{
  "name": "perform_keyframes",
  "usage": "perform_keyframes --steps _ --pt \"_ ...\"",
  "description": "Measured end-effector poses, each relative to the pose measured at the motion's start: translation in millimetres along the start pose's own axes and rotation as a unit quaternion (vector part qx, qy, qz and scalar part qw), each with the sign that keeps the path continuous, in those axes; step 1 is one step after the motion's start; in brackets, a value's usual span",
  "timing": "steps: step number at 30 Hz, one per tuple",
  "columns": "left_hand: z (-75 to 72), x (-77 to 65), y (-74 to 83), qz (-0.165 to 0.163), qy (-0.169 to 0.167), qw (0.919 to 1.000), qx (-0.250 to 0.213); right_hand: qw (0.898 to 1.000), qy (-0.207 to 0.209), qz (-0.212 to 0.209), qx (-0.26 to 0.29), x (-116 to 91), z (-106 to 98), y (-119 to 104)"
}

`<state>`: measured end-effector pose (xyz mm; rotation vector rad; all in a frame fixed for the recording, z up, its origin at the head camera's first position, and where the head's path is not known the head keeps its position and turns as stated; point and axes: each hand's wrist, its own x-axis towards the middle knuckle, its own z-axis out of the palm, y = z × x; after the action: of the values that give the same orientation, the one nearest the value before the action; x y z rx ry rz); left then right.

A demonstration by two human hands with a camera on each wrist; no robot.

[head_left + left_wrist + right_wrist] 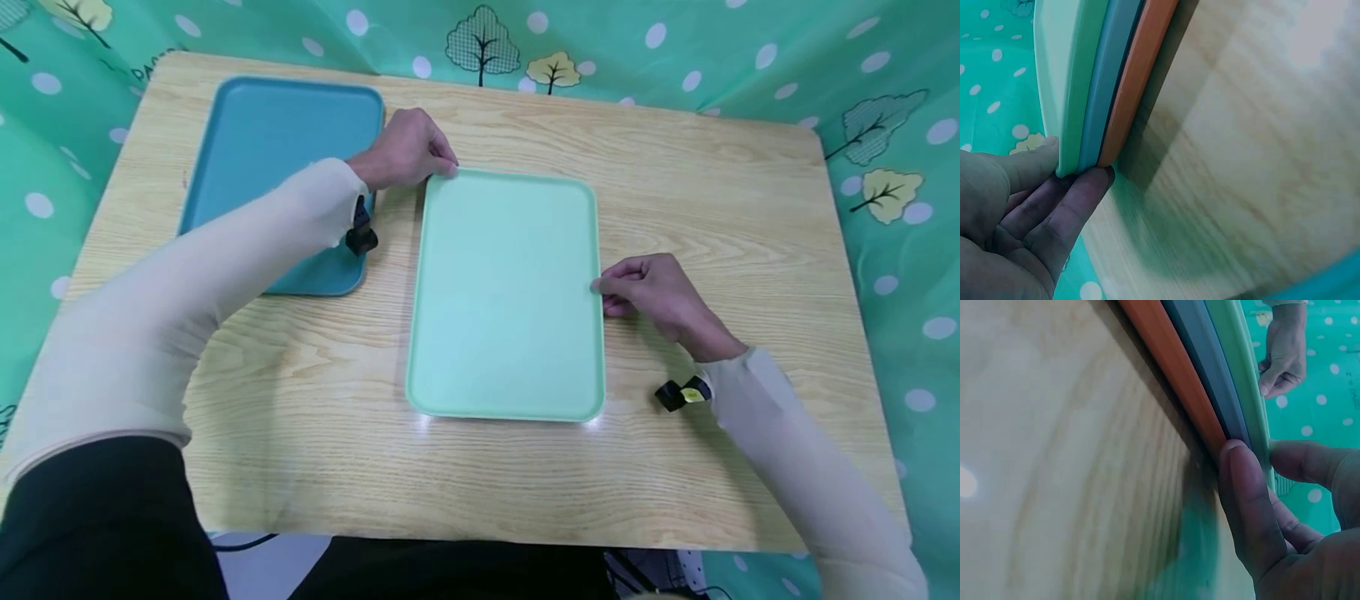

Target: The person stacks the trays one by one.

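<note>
A light green tray [510,300] lies on top of a stack over the table. Under it, in the left wrist view, are the edges of a blue tray [1108,75] and an orange tray [1137,75]. My left hand [408,150] pinches the stack at its far left corner, thumb on the green rim and fingers below. Midway along the right side, my right hand [648,287] pinches the stacked rims between thumb and fingers. The wrist views show a dark gap or shadow beneath the orange tray; whether the whole stack is off the table I cannot tell.
Another blue tray [288,137] lies flat at the table's far left, partly under my left forearm. The wooden table [712,208] has a green patterned curtain [615,42] along its back and sides. Black devices are strapped to both wrists.
</note>
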<state>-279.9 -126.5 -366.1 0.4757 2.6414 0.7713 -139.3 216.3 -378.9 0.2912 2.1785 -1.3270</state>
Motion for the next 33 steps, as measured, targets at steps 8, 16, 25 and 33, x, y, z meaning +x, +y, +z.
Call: perform_keyframes --steps 8,16,25,33 --pt "-8.0 11.9 2.1 -0.040 0.002 0.9992 0.002 1.000 0.017 -0.011 0.010 15.9 -3.7 -8.5" --pt "-13.5 9.5 1.4 -0.043 -0.005 0.9990 -0.012 0.999 0.019 -0.012 -0.031 13.5 -7.5 -12.2" --pt "-53.1 -42.8 -46.8 -0.106 0.027 0.9939 0.015 0.983 0.082 -0.107 -0.123 10.1 -11.3 -39.1" --pt "-90.9 -118.8 -131.0 -0.216 0.102 0.9673 0.085 0.986 0.000 -0.090 -0.140 35.0 28.0 -116.0"
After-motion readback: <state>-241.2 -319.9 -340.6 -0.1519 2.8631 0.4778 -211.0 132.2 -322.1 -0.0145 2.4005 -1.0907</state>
